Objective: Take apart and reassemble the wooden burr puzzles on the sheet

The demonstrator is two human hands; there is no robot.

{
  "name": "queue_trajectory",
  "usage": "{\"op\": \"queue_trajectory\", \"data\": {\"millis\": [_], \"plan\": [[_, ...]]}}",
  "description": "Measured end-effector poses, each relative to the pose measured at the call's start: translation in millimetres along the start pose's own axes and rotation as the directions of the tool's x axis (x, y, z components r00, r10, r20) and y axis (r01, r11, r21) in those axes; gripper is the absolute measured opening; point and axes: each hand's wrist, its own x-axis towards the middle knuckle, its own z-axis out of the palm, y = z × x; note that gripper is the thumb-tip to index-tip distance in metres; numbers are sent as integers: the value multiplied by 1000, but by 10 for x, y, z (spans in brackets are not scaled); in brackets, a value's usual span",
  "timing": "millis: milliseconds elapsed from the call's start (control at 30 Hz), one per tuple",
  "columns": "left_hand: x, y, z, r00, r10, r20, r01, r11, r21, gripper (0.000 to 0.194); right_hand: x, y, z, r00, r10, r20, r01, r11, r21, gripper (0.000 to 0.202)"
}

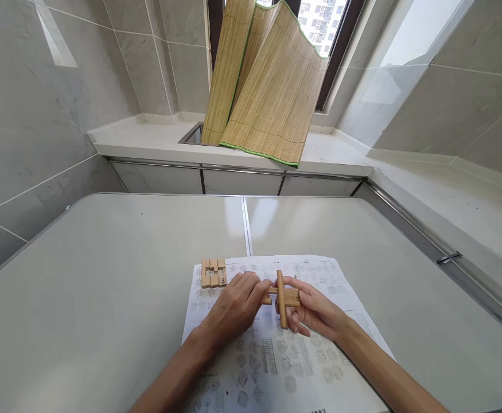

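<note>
My right hand grips a crossed group of wooden puzzle sticks above the paper sheet; one upright stick crosses a notched piece lying sideways. My left hand is closed at the left end of that sideways piece, its fingertips partly hidden behind the knuckles. Beneath both hands lies a white instruction sheet printed with small diagrams. Near its upper left corner, several notched wooden puzzle pieces lie side by side, one marked with a dark character.
The sheet rests on a pale table with a seam running away from me. Beyond it, a folded bamboo mat leans by the window on a white ledge. Tiled walls stand on both sides.
</note>
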Motion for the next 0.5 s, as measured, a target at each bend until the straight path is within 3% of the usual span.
{"op": "queue_trajectory", "data": {"millis": [500], "plan": [[29, 7, -33, 1000, 17, -4, -17, 1000, 14, 23, -12, 25, -16, 996, -20, -81, 20, 1000, -4, 57]]}}
